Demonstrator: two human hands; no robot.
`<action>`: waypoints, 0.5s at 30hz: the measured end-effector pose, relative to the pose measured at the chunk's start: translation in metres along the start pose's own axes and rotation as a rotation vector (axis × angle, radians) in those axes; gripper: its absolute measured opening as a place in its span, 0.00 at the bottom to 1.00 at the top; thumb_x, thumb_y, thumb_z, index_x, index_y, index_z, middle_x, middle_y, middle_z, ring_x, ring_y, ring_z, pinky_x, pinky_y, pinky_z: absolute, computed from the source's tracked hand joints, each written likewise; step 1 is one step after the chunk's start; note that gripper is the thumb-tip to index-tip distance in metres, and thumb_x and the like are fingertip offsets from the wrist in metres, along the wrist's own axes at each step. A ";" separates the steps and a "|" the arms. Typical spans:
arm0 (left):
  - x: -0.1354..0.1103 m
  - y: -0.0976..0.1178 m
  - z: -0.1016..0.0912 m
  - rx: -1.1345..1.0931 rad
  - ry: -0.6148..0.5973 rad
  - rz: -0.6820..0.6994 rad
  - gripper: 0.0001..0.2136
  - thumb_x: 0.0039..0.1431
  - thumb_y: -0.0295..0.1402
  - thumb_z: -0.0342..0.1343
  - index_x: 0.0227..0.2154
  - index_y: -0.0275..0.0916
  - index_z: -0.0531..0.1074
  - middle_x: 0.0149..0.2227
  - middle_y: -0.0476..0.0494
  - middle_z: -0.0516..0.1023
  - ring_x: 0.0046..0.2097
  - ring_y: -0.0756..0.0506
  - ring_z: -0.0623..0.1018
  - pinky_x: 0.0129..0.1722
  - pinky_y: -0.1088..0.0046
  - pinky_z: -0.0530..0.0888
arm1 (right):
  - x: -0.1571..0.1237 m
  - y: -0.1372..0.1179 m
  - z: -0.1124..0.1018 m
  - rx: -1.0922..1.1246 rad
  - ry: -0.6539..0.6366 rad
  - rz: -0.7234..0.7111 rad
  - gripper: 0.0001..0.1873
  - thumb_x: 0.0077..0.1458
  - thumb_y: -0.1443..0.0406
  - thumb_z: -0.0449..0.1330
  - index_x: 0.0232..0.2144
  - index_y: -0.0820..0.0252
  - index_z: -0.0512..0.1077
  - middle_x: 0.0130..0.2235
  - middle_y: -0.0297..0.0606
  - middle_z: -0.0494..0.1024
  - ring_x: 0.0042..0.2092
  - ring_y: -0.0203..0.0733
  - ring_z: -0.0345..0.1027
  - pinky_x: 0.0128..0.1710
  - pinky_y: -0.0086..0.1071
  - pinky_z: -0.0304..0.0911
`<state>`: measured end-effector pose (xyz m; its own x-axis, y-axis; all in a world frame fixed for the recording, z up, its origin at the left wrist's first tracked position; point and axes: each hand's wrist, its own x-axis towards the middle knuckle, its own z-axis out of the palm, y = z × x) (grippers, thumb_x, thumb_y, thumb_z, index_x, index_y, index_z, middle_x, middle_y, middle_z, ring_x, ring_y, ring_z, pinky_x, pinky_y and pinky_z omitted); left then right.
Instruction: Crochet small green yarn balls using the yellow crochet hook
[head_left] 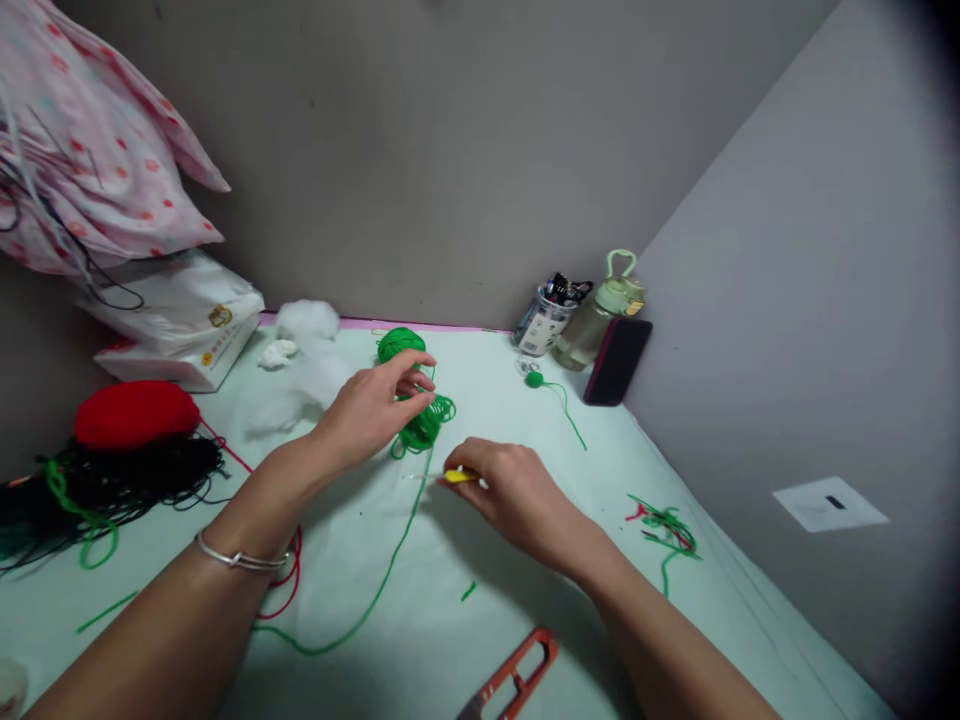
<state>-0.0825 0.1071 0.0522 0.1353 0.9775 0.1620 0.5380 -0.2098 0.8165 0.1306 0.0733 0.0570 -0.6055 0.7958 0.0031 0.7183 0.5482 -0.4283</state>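
Note:
My left hand (pixel 375 405), with a silver bangle on its wrist, hovers at a loose bundle of green yarn (pixel 420 428). Its thumb and fingers are apart; whether they touch the strands I cannot tell. Just behind the fingers sits a green yarn ball (pixel 400 343). My right hand (pixel 510 490) is closed around the yellow handle of a crochet hook (pixel 460 477), whose thin metal shaft points left. A green strand (pixel 396 560) runs from the bundle under the hook and curves toward the front left. Beyond my right hand lies a small round green crocheted piece (pixel 534 380) with a yarn tail.
Red yarn (pixel 139 412) lies on black yarn (pixel 157 465) at left, near white stuffing (pixel 307 322) and a tissue pack (pixel 187 310). At the back right stand a pen cup (pixel 541 322), a bottle (pixel 600 310) and a phone (pixel 618 362). Yarn scraps (pixel 667 530) and an orange-handled cutting tool (pixel 517 670) lie nearer.

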 end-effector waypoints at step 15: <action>-0.017 0.040 -0.040 -0.248 -0.055 0.089 0.08 0.64 0.37 0.58 0.41 0.40 0.79 0.39 0.47 0.80 0.37 0.47 0.76 0.37 0.71 0.71 | -0.006 -0.024 0.018 0.160 -0.208 -0.282 0.09 0.58 0.74 0.61 0.39 0.58 0.74 0.38 0.35 0.79 0.33 0.36 0.69 0.31 0.30 0.55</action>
<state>-0.0964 0.0833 0.1044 0.2213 0.9513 0.2145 0.3024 -0.2760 0.9123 0.1110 0.0504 0.0511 -0.8404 0.5408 -0.0354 0.4605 0.6780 -0.5729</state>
